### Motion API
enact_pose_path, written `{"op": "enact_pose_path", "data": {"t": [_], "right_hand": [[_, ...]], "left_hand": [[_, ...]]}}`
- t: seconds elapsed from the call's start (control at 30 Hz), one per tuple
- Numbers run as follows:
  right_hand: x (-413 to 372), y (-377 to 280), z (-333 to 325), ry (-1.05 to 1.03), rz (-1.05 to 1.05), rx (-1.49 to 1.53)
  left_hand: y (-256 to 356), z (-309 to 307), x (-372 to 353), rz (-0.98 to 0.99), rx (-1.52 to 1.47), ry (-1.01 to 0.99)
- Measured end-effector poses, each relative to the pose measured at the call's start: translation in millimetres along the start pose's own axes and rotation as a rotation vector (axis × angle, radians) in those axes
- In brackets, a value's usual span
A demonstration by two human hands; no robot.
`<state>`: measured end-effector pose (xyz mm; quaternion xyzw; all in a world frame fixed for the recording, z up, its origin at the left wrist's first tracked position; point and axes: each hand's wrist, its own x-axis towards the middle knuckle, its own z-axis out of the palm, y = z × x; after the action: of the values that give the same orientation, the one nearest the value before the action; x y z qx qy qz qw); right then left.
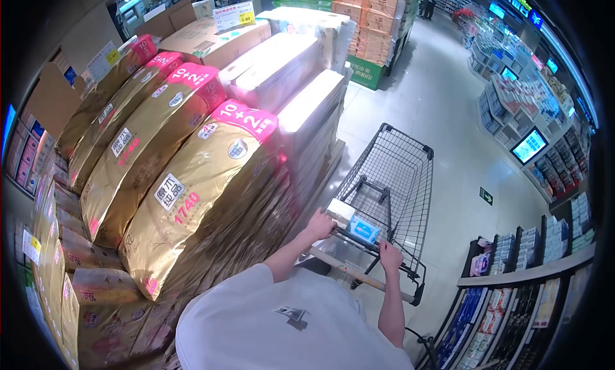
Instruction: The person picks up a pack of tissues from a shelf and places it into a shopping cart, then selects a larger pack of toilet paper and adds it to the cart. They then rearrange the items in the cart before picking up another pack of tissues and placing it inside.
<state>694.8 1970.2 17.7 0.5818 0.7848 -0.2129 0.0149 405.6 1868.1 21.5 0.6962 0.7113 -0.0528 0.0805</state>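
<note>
A black wire shopping cart (410, 197) stands in front of me on the tiled floor. My left hand (320, 224) is closed around the left part of its dark rear bar, and my right hand (390, 256) is closed on the same bar further right. Between the hands, at the rear of the cart, lie a white pack (341, 211) and a blue-and-white soft pack (364, 230), side by side. The deeper basket beyond them shows only bare wire. A lighter crossbar (346, 267) runs behind the hands, nearer my body.
On the left, large gold packs (211, 171) with pink ends are piled high beside white packs (275, 69). Orange-brown packs (371, 24) are stacked further up the aisle (435, 101). Shelving (525, 274) runs along the lower right, with display counters (512, 114) beyond. A distant person (431, 1) stands far off.
</note>
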Motion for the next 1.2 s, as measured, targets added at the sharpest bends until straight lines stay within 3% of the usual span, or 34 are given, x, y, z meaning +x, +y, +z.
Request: {"op": "enact_pose_path", "data": {"t": [0.5,0.73,0.8,0.83,0.93,0.97,1.07,1.2], "right_hand": [[118.1,-9.8,-48.8,0.035,-0.029,0.053],[157.8,13.6,-67.6,0.403,-0.392,0.134],[152.9,19.0,-85.4,0.496,-0.312,0.073],[152.0,28.3,-89.5,0.455,-0.190,0.073],[154.3,50.4,-96.4,0.407,-0.101,0.087],[159.0,56.4,-98.6,0.214,0.025,0.201],[182.3,65.4,-84.1,0.079,0.075,-0.048],[222.8,55.7,-85.4,-0.042,0.244,0.035]], "left_hand": [[-35.0,-15.1,137.8,0.010,-0.048,0.020],[-47.1,-31.4,192.5,0.037,-0.031,0.003],[-50.1,-38.6,206.1,0.043,-0.013,-0.011],[-51.9,-36.2,214.2,0.021,-0.044,0.031],[-58.3,-39.5,238.4,0.021,0.001,-0.017],[-60.9,-42.4,246.4,0.023,0.019,-0.032],[-67.6,-46.9,266.8,0.029,0.064,-0.010],[-79.4,-51.8,298.3,0.028,0.015,-0.026]]}}
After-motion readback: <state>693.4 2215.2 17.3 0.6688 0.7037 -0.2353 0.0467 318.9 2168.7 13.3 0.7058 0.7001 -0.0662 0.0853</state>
